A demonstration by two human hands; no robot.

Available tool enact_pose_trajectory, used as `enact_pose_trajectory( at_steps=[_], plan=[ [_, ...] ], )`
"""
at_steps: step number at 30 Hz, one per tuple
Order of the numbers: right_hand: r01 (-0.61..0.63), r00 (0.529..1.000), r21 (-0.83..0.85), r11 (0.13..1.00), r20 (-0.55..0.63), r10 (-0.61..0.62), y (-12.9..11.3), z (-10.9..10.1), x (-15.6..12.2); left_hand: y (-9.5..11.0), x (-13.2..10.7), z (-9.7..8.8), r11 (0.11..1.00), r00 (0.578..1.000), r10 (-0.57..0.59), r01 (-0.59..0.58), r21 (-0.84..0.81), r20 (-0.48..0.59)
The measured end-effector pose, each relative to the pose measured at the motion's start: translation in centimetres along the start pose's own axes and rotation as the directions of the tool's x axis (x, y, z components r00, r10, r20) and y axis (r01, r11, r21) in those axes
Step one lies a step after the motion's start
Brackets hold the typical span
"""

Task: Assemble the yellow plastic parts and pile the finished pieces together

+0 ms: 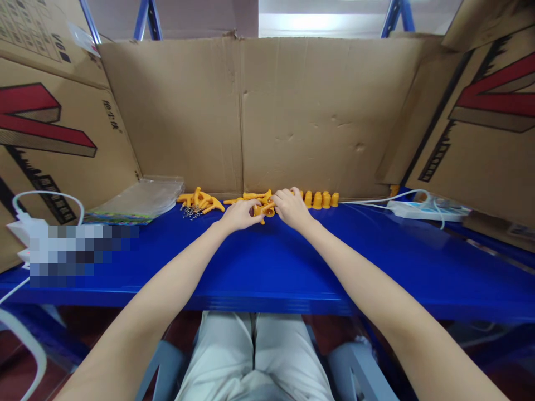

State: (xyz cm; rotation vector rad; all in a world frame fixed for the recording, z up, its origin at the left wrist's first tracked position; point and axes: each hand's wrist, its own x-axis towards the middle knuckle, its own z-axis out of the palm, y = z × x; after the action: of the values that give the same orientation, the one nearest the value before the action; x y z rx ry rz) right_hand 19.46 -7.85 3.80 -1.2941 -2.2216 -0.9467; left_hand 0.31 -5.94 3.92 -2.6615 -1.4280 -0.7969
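Observation:
Near the back of the blue table, my left hand (240, 216) is closed at the left end of a small group of yellow plastic parts (265, 210); a dark bit shows by its fingers. My right hand (290, 207) curls over the right side of the same group, fingertips on a yellow part. The fingers partly hide the exact shapes. To the right stands a row of yellow cup-shaped pieces (317, 200). Left of my hands lies a pile of yellow handle-like pieces (200, 199), with small metal hooks (191, 212) in front of it.
Cardboard panels (326, 111) wall in the back and sides of the blue table (267, 267). Clear plastic sheets or bags (137, 197) lie at left, near a white plug with cable (27, 223). A white power strip (426, 210) with cables sits at right.

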Motion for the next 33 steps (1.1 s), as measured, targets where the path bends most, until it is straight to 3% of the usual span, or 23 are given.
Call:
enact_pose_trajectory(
  at_steps=[5,9,14,22,28,33],
  plan=[
    [-0.004,1.000,0.040,0.999,0.011,0.003,-0.67,0.03,0.13,0.51,-0.05,-0.21,0.991,0.988,-0.081,0.094,0.096,-0.133],
    [-0.015,1.000,0.059,0.998,-0.011,0.015,-0.82,0.22,0.17,0.64,-0.15,-0.66,0.983,0.978,-0.115,0.138,0.124,-0.173],
    [-0.031,0.998,0.020,0.999,0.055,0.030,-0.82,-0.08,0.33,0.86,-0.17,-0.83,0.981,0.980,-0.132,0.150,0.119,-0.151],
    [-0.017,1.000,0.006,1.000,0.014,0.017,-0.58,-0.58,0.29,0.86,-0.09,-0.82,0.983,0.980,-0.158,0.167,0.073,-0.120],
    [0.003,0.990,0.130,0.992,0.139,-0.021,-0.18,0.19,0.09,0.40,-0.06,-0.62,0.984,0.985,-0.131,0.143,0.109,-0.111],
    [0.011,0.986,0.113,0.993,0.165,-0.030,-0.24,0.07,0.22,0.39,-0.14,-0.73,0.983,0.990,-0.100,0.114,0.144,-0.102]
  ],
)
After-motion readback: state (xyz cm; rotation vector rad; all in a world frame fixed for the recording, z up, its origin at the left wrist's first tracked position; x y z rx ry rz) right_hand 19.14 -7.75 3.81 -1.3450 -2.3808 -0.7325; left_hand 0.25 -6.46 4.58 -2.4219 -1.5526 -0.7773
